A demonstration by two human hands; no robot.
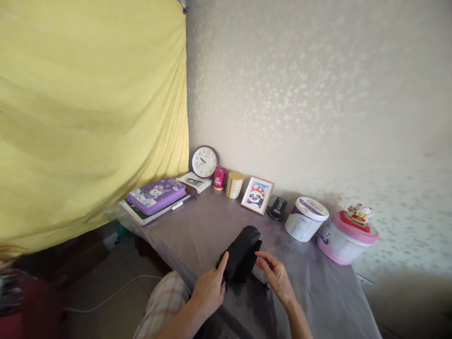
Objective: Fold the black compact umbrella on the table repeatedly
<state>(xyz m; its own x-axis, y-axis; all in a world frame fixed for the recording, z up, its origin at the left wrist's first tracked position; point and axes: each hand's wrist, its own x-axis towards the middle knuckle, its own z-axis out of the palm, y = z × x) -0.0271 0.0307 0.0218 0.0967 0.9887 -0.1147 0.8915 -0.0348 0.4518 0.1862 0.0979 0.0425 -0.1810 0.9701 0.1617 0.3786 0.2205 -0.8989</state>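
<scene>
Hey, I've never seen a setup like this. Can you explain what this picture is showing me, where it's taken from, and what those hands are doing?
There's no machine here, just a person's two bare hands, seen from a camera worn on their head, looking forward and down. The left hand has its fingers against a black fabric bundle lying on a mauve-covered table. The right hand is open just beside the bundle, and neither hand clearly grips it. Farther along the table are a purple panda pencil case, a round clock, a framed panda picture, and a white tub and a pink tub.
</scene>
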